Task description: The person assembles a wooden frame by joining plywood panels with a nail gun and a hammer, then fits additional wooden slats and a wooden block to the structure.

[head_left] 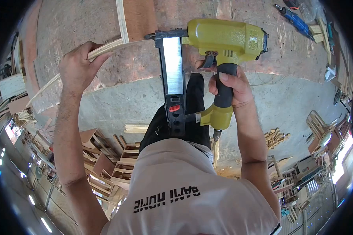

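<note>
While the right hand (227,84) has its grip wrapped around the handle of the yellow nail gun (223,39), aiming its nose at the thin wood strip (106,47), the left hand (79,64), left of the gun, clamps that strip, seemingly to steady it.

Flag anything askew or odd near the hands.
The thin wooden strip under the left hand looks bowed, not straight, though the wide lens may exaggerate it. Wood offcuts lie loose on the floor. The nail gun in the right hand looks intact.
</note>
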### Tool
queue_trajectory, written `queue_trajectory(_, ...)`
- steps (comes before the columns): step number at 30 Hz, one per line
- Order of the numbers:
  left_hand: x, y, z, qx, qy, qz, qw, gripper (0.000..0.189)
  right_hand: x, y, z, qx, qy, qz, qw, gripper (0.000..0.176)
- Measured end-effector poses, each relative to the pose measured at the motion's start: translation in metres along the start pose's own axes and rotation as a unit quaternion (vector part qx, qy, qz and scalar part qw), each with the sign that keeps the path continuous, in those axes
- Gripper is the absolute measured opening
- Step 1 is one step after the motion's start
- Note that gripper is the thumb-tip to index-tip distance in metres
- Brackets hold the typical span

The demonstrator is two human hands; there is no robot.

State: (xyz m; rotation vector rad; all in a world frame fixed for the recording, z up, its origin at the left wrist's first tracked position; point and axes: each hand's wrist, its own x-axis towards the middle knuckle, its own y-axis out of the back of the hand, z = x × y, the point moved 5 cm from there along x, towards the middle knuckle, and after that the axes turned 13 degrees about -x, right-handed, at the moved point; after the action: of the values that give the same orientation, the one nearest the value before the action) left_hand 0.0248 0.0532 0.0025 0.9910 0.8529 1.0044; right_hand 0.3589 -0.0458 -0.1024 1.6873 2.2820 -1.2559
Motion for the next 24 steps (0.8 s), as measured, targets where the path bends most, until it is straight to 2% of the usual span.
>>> queue_trajectory(4,0.000,0.000,-0.002,0.003,-0.004,-0.004,1.000,0.033,0.003,-0.003,-0.002,-0.020,0.004,0.004,1.000,0.058)
queue_trajectory(7,-0.001,0.000,-0.003,0.000,0.000,-0.002,1.000,0.032,0.003,-0.003,-0.004,-0.030,0.010,0.001,0.999,0.057)
queue_trajectory(10,-0.001,0.001,-0.004,-0.017,0.008,0.001,1.000,0.031,0.003,0.000,-0.001,-0.029,-0.009,0.001,1.000,0.055)
queue_trajectory(13,-0.002,-0.001,-0.006,-0.031,0.021,-0.012,0.999,0.028,-0.008,0.017,-0.008,0.024,0.034,0.036,0.998,0.047)
queue_trajectory(15,-0.002,-0.001,-0.007,-0.052,0.031,-0.017,0.998,0.027,-0.019,0.035,-0.013,-0.010,0.028,0.107,0.994,0.047)
queue_trajectory(16,-0.005,-0.003,-0.012,-0.062,-0.010,0.008,0.998,0.031,-0.018,0.045,-0.018,-0.030,0.034,0.127,0.991,0.047)
queue_trajectory(18,-0.008,-0.006,-0.014,-0.068,0.039,-0.026,0.997,0.032,-0.010,0.090,-0.013,-0.016,0.070,0.126,0.989,0.047)
queue_trajectory(19,-0.009,-0.005,-0.013,-0.061,0.029,-0.028,0.997,0.030,-0.006,0.093,-0.028,-0.033,0.046,0.194,0.979,0.042)
queue_trajectory(20,-0.008,-0.002,-0.007,-0.021,0.047,-0.032,0.998,0.029,0.004,0.120,-0.025,0.054,-0.005,0.143,0.988,0.034)
queue_trajectory(21,-0.011,-0.001,-0.009,-0.045,0.054,-0.054,0.996,0.028,0.008,0.128,-0.039,-0.001,0.055,0.223,0.973,0.029)
queue_trajectory(22,-0.012,-0.007,-0.013,-0.068,0.038,-0.024,0.997,0.027,0.014,0.146,-0.048,-0.060,0.071,0.238,0.967,0.026)
queue_trajectory(23,-0.013,0.013,-0.002,-0.081,0.041,-0.046,0.995,0.031,0.015,0.145,-0.067,-0.240,0.118,0.340,0.902,0.024)
queue_trajectory(24,-0.018,0.014,-0.001,-0.089,0.031,-0.012,0.995,0.033,0.010,0.137,-0.074,-0.404,0.156,0.342,0.834,0.025)
